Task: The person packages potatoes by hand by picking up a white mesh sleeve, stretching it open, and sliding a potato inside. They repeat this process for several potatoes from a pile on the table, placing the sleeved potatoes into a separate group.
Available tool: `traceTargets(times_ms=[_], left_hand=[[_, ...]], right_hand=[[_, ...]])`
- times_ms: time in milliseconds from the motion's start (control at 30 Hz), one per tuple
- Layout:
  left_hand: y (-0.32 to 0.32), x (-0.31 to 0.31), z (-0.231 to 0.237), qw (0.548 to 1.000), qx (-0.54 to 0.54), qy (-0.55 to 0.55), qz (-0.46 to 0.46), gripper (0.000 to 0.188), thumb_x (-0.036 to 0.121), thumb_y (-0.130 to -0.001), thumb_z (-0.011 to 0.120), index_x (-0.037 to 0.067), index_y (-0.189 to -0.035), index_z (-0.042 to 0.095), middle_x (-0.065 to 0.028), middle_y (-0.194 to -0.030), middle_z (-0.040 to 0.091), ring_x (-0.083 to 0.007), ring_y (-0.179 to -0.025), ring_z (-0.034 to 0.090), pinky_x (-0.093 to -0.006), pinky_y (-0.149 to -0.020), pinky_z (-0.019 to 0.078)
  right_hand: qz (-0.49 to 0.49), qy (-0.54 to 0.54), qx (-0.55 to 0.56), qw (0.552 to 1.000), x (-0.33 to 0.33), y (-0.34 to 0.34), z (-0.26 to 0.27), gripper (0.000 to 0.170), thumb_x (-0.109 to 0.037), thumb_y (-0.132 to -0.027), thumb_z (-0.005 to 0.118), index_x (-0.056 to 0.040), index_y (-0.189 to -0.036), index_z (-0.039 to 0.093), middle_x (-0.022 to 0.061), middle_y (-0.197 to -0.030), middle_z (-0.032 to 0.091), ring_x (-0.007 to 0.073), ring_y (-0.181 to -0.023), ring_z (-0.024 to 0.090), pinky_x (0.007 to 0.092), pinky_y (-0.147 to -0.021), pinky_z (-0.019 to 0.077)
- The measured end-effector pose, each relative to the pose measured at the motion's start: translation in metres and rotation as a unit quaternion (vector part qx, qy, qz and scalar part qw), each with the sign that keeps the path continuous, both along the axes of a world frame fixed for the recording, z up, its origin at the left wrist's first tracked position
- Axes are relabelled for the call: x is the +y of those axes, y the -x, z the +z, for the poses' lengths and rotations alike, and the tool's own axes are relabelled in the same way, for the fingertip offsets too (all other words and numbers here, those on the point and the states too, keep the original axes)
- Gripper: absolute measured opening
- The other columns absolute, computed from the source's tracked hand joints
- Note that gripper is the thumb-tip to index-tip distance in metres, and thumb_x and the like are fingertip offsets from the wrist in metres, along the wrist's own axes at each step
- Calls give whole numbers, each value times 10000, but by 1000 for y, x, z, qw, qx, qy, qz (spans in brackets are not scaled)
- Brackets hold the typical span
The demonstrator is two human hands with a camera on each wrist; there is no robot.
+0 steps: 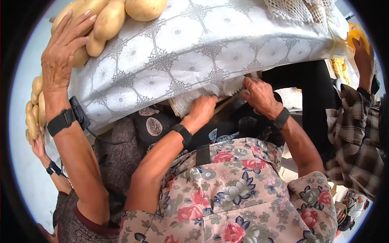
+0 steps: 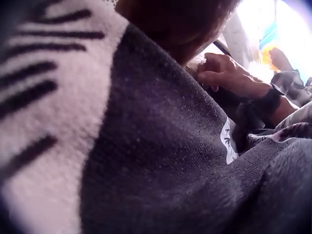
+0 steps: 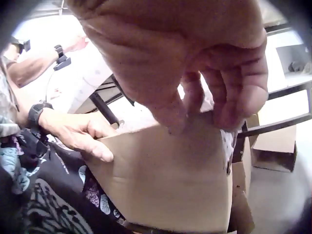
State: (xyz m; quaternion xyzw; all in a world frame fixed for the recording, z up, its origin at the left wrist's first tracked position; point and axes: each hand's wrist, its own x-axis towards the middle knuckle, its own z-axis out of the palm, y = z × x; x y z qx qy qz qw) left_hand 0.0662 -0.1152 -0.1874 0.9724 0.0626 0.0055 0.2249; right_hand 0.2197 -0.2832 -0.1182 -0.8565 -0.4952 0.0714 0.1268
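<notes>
A cardboard box is in the lap, under the table's front edge. White lacy cloth shows inside it in the head view. My left hand holds the near side of the box; in the right wrist view its thumb lies on the outer wall, with fingers over the rim. At the box's other end, my right hand grips the top rim, thumb and curled fingers close to the corner. Patterned dark trouser cloth fills most of the left wrist view.
A white patterned tablecloth covers the table ahead. Several potatoes lie at the far left, another person's hand on them. Netted lace is at back right. Another person's hand touches something orange. A dark metal frame stands beside the box.
</notes>
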Motion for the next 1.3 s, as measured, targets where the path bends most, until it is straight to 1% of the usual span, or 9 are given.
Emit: traceTargets(times_ms=[100,233,333,500,867,967,1133,1167,1300], left_hand=[[5,-14,-5,996,39,48,-56,76,75,-804,547,13,-841,571,-206,-766,607,-395,-773,604,-487,-687,485],[14,-4,-14,985,70,111,-110,163,84,-812,561,2,-948,597,-215,-912,626,-386,-920,594,-475,-800,470],[22,4,-6,968,190,100,-132,218,110,-800,598,42,-1006,621,-207,-984,633,-384,-981,585,-458,-826,469],[22,16,3,963,223,104,-110,353,196,-810,596,61,-1136,610,-217,-1033,634,-370,-1006,587,-442,-876,460],[45,33,58,981,55,168,-75,291,189,-828,593,24,-1067,604,-210,-974,640,-382,-925,599,-429,-808,472],[49,29,96,983,40,173,-49,299,179,-834,585,22,-1088,593,-189,-996,644,-357,-938,612,-399,-803,481],[53,28,145,983,-121,132,-40,344,165,-831,622,26,-1143,576,-176,-1033,643,-307,-910,640,-348,-783,509],[52,24,162,976,-103,192,-9,393,204,-837,642,32,-1179,553,-163,-1035,643,-272,-904,643,-333,-775,514],[43,10,213,903,-211,373,22,593,315,-777,739,30,-1236,493,-127,-1012,638,-209,-846,642,-311,-722,528]], right_hand=[[51,-63,-78,994,2,-4,-1,404,-165,-690,714,-43,-1043,561,140,-1009,606,325,-1007,566,397,-837,470],[197,20,139,970,-11,-22,-78,539,-199,-727,710,-58,-1216,534,183,-1128,588,346,-1073,552,417,-894,458],[170,195,155,953,-10,-4,-60,539,-236,-729,712,-51,-1203,534,194,-1110,590,354,-1049,564,422,-889,458],[163,207,130,956,-3,-1,-69,375,-123,-733,628,-45,-1098,596,202,-1017,631,355,-985,602,422,-864,470],[106,150,156,970,6,-11,-81,343,-2,-726,502,-83,-1020,658,179,-988,660,338,-946,624,397,-860,488],[131,-14,94,987,-7,-12,-50,303,-13,-738,516,-57,-1011,639,177,-934,660,346,-893,629,401,-813,500],[33,-189,193,962,-16,14,35,292,-45,-732,600,-6,-1021,608,192,-877,637,357,-773,625,355,-696,490],[24,-196,209,958,-9,22,58,280,-44,-767,601,10,-1042,578,212,-869,622,411,-809,592,411,-712,478],[76,-378,262,885,40,53,131,181,-79,-764,688,-19,-878,560,129,-746,584,215,-636,559,312,-584,459]])
